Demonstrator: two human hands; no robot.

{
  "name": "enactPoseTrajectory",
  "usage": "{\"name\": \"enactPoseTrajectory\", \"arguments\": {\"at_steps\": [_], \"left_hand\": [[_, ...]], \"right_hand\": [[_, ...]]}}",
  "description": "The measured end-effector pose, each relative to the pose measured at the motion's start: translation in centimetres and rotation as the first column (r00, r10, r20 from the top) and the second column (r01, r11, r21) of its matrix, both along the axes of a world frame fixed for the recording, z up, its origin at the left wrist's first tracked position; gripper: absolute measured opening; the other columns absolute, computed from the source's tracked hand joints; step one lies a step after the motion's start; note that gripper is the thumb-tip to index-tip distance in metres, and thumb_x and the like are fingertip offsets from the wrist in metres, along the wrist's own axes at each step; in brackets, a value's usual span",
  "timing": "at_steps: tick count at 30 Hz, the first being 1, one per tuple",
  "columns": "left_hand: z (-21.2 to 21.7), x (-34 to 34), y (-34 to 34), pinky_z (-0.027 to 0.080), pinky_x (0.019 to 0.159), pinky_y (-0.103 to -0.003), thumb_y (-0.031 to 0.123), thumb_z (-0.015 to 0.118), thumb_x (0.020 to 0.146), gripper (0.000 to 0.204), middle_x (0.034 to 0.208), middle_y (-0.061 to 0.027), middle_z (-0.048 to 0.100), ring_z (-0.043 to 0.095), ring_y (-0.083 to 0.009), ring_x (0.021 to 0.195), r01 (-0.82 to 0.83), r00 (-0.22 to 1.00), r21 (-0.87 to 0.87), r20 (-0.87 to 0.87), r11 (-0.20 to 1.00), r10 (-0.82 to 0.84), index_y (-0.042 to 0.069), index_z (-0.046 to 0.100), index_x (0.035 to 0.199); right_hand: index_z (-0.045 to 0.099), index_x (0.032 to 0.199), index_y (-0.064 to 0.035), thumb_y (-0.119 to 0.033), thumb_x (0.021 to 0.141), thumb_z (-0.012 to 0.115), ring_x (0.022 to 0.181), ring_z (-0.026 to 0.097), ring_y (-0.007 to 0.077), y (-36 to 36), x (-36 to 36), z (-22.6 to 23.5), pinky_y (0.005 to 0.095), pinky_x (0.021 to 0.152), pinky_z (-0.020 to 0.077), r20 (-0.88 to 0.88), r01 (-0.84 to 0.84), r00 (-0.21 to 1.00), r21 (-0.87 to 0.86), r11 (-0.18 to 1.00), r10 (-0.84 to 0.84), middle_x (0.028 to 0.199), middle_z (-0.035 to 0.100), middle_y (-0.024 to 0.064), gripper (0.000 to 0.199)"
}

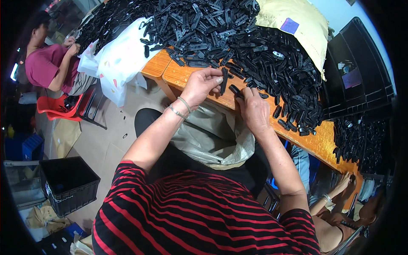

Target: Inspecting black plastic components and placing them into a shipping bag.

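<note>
Striped shirt (195,212), fingers (215,80) on black pieces (224,82)

Your left hand (204,87) covers part of the upright black piece (224,80) between its fingers; your right hand (256,107) hides the near end of a second black piece (234,89) in its grip; the heap of black parts (191,29) conceals much of the counter (180,74) and runs off the top edge; the bottom of the grey sack (238,151) is lost in shadow; whatever the co-worker on your left (46,66) handles is too small to tell; the co-worker at lower right (329,236) fades into the dark rim.
</note>
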State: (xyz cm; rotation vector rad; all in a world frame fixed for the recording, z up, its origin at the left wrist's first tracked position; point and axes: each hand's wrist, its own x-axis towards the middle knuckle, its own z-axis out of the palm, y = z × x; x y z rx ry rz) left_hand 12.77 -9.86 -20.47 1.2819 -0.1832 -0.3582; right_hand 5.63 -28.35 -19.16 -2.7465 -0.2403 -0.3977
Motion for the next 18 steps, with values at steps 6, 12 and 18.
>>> {"name": "enactPoseTrajectory", "arguments": {"at_steps": [6, 12, 18], "left_hand": [[-0.2, -0.4, -0.5, 0.049, 0.064, -0.020, 0.010, 0.059, 0.090, 0.021, 0.083, -0.0007, 0.063, 0.057, -0.0062, 0.068, 0.133, 0.957, -0.152, -0.237, 0.979, -0.167, 0.000, 0.061, 0.109], [2.2, 1.7, -1.7, 0.042, 0.058, -0.018, 0.021, 0.060, 0.090, 0.019, 0.075, 0.0051, 0.060, 0.051, -0.0025, 0.064, 0.482, 0.875, 0.132, -0.025, 0.866, -0.484, 0.004, 0.067, 0.095], [1.6, 2.9, -3.1, 0.048, 0.070, -0.032, 0.011, 0.062, 0.080, 0.019, 0.086, -0.0061, 0.059, 0.058, -0.0244, 0.081, -0.316, 0.467, 0.569, 0.790, 0.759, -0.398, 0.010, 0.065, 0.099]], "right_hand": [[0.059, 0.106, -0.0049, -0.008, 0.081, 0.066, 0.072, 0.061, 0.0225, -1.3, 0.5, 1.6, 0.0306, 0.064, 0.0492, 0.056, -0.024, 0.998, 0.308, 0.951, 0.007, 0.087, 0.060, 0.0096, 0.026], [0.061, 0.108, -0.0051, 0.002, 0.078, 0.065, 0.076, 0.059, 0.0155, -2.7, 2.9, 4.4, 0.0255, 0.066, 0.0473, 0.050, -0.404, 0.908, 0.372, 0.836, 0.416, 0.093, 0.058, 0.0076, 0.031], [0.061, 0.086, -0.0009, -0.006, 0.086, 0.063, 0.054, 0.052, 0.0060, -4.4, 0.5, 2.7, 0.0201, 0.050, 0.0410, -0.301, 0.167, 0.945, 0.781, 0.601, 0.128, 0.065, 0.056, -0.0009, 0.006]]}}
